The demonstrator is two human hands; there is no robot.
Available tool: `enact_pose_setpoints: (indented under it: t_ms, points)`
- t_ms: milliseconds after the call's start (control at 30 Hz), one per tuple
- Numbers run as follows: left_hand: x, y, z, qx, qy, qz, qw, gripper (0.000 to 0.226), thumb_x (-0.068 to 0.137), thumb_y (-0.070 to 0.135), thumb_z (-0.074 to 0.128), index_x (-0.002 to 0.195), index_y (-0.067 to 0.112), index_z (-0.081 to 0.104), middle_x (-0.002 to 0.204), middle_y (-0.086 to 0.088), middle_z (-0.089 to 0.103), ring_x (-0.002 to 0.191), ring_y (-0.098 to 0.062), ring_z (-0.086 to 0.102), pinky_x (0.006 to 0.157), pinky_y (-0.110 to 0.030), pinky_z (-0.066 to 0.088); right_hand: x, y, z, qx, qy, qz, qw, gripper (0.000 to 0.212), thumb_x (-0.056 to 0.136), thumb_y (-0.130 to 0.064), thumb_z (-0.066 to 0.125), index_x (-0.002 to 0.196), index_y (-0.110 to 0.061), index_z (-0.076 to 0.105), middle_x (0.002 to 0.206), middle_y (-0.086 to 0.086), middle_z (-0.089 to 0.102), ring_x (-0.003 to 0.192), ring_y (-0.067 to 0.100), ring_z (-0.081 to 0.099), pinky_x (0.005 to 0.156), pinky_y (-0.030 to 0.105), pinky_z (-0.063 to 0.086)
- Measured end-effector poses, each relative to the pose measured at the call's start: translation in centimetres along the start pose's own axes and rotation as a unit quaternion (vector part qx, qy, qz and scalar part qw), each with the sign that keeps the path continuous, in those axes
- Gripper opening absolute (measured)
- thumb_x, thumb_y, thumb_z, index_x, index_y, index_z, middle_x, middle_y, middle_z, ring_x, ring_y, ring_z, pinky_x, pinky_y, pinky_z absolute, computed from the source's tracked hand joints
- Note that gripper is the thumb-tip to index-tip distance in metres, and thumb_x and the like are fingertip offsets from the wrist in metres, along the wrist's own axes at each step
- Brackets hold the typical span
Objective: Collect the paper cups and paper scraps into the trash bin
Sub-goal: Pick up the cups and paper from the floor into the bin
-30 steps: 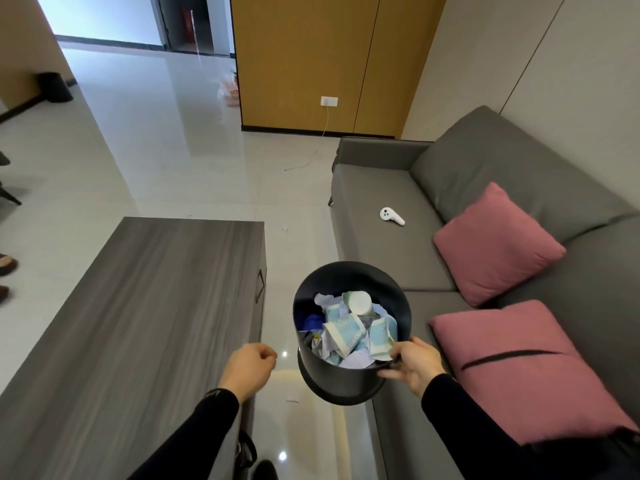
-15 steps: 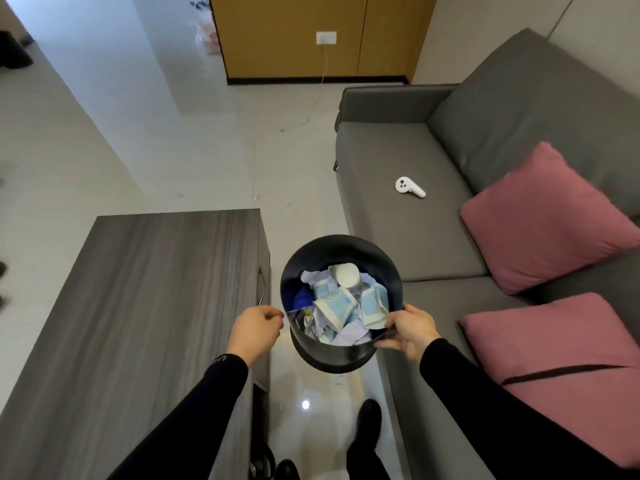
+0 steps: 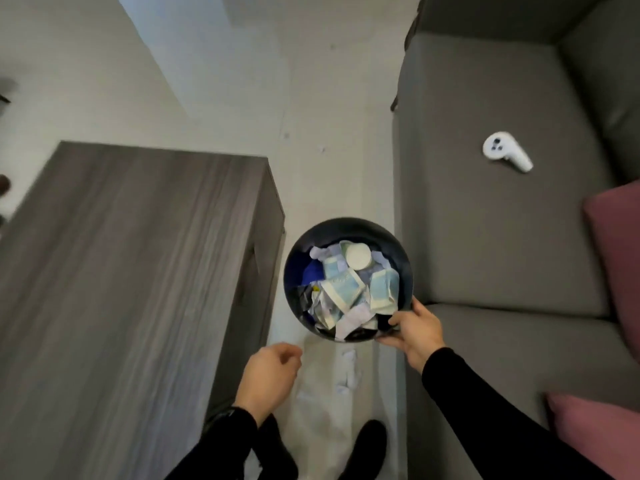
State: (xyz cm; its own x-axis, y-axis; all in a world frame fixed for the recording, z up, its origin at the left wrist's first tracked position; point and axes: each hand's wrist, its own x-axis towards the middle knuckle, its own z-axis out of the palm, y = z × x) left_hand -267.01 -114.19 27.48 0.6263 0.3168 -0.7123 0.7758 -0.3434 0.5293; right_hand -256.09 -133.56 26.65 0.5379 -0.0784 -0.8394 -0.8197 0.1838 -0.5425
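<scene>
A round black trash bin (image 3: 298, 261) hangs over the floor gap between the table and the sofa. Crushed pale blue paper cups (image 3: 341, 289), a white cup bottom (image 3: 358, 256) and paper scraps fill it. My right hand (image 3: 414, 329) grips the bin's near right rim. My left hand (image 3: 268, 375) is loosely curled beside the table's corner, apart from the bin, with nothing seen in it. A white paper scrap (image 3: 348, 370) lies on the floor just below the bin, between my hands.
A dark wood-grain table (image 3: 131, 271) fills the left. A grey sofa (image 3: 485, 237) on the right carries a white controller (image 3: 507, 155) and pink cushions (image 3: 616, 258). My black shoes (image 3: 365, 448) stand on the narrow floor strip.
The view has tilted steeply down. The bin has dropped lower toward the floor. My left hand has drawn back from the bin's rim toward me. A floor scrap has come into view.
</scene>
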Motion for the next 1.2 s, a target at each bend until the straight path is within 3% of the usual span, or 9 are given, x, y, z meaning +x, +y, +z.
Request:
enact_pose_setpoints:
  t_ms: [100, 300, 433, 567, 700, 833, 967, 1067, 1200]
  points:
    - [7.1, -1.7, 2.4, -0.011, -0.002, -0.002, 1.000, 0.027, 0.083, 0.011, 0.054, 0.068, 0.032, 0.063, 0.083, -0.006, 0.074, 0.082, -0.026, 0.068, 0.079, -0.036, 0.053, 6.9, 2.2, 0.5, -0.017, 0.002, 0.012, 1.000, 0.062, 0.083, 0.019, 0.037, 0.134, -0.014, 0.050, 0.101, 0.011, 0.063, 0.075, 0.031, 0.059, 0.055, 0.038, 0.058]
    - [16.9, -7.4, 6.3, -0.007, -0.024, -0.050, 0.998, 0.017, 0.084, 0.010, 0.052, 0.081, 0.018, 0.066, 0.081, -0.004, 0.071, 0.068, -0.018, 0.063, 0.072, -0.028, 0.050, 19.1, 7.7, 2.4, -0.021, -0.003, 0.021, 1.000, 0.056, 0.083, 0.017, 0.036, 0.124, -0.017, 0.052, 0.110, 0.014, 0.059, 0.084, 0.034, 0.059, 0.052, 0.039, 0.059]
    - [20.8, -12.5, 8.3, 0.017, -0.069, -0.095, 0.993, 0.016, 0.082, 0.012, 0.053, 0.082, 0.020, 0.067, 0.081, -0.003, 0.069, 0.075, -0.020, 0.064, 0.076, -0.031, 0.051, 25.0, 11.0, 3.5, -0.038, 0.006, 0.034, 0.999, 0.064, 0.082, 0.016, 0.039, 0.137, -0.016, 0.046, 0.108, 0.015, 0.060, 0.089, 0.034, 0.059, 0.053, 0.038, 0.060]
    - [23.2, -15.4, 9.2, 0.032, -0.075, -0.121, 0.989, 0.015, 0.081, 0.013, 0.054, 0.087, 0.022, 0.064, 0.093, -0.011, 0.069, 0.091, -0.029, 0.066, 0.084, -0.036, 0.052, 28.0, 12.8, 4.3, -0.064, 0.013, 0.027, 0.997, 0.064, 0.081, 0.016, 0.041, 0.137, -0.015, 0.047, 0.119, 0.013, 0.062, 0.099, 0.036, 0.063, 0.052, 0.038, 0.061]
    - [25.1, -16.0, 9.9, 0.005, -0.068, -0.131, 0.989, 0.018, 0.082, 0.009, 0.054, 0.095, 0.015, 0.064, 0.092, -0.013, 0.067, 0.088, -0.030, 0.066, 0.077, -0.030, 0.050, 29.3, 13.4, 4.4, -0.087, 0.013, 0.027, 0.996, 0.066, 0.080, 0.016, 0.044, 0.137, -0.017, 0.048, 0.121, 0.011, 0.063, 0.101, 0.039, 0.065, 0.056, 0.039, 0.061]
    - [26.7, -15.7, 10.6, 0.010, -0.080, -0.114, 0.990, 0.016, 0.083, 0.012, 0.054, 0.077, 0.025, 0.062, 0.098, -0.013, 0.069, 0.089, -0.028, 0.066, 0.080, -0.032, 0.052, 29.9, 14.6, 4.5, -0.092, 0.012, 0.030, 0.995, 0.067, 0.081, 0.016, 0.041, 0.138, -0.019, 0.047, 0.121, 0.009, 0.063, 0.100, 0.038, 0.066, 0.055, 0.038, 0.061]
    - [27.5, -15.6, 11.2, 0.025, -0.078, -0.100, 0.992, 0.020, 0.083, 0.015, 0.053, 0.068, 0.028, 0.058, 0.106, -0.011, 0.070, 0.099, -0.031, 0.065, 0.092, -0.043, 0.053, 30.2, 15.5, 4.3, -0.085, 0.016, 0.035, 0.996, 0.062, 0.080, 0.018, 0.040, 0.131, -0.016, 0.053, 0.122, 0.012, 0.062, 0.100, 0.038, 0.065, 0.058, 0.039, 0.061]
    - [27.5, -16.3, 11.9, 0.021, -0.096, -0.099, 0.990, 0.022, 0.083, 0.014, 0.052, 0.069, 0.029, 0.058, 0.105, -0.012, 0.069, 0.099, -0.033, 0.065, 0.092, -0.043, 0.053, 30.1, 16.5, 3.5, -0.065, -0.017, 0.051, 0.996, 0.060, 0.085, 0.013, 0.046, 0.136, -0.018, 0.046, 0.124, 0.014, 0.061, 0.099, 0.035, 0.067, 0.066, 0.039, 0.062]
    - [27.3, -18.3, 13.3, 0.034, -0.105, -0.100, 0.989, 0.020, 0.080, 0.010, 0.053, 0.073, 0.027, 0.061, 0.099, -0.016, 0.070, 0.090, -0.033, 0.067, 0.090, -0.040, 0.054, 29.2, 18.0, 1.7, -0.028, -0.037, 0.082, 0.996, 0.069, 0.088, -0.018, 0.063, 0.147, -0.018, 0.027, 0.129, 0.012, 0.058, 0.108, 0.026, 0.064, 0.091, 0.037, 0.055]
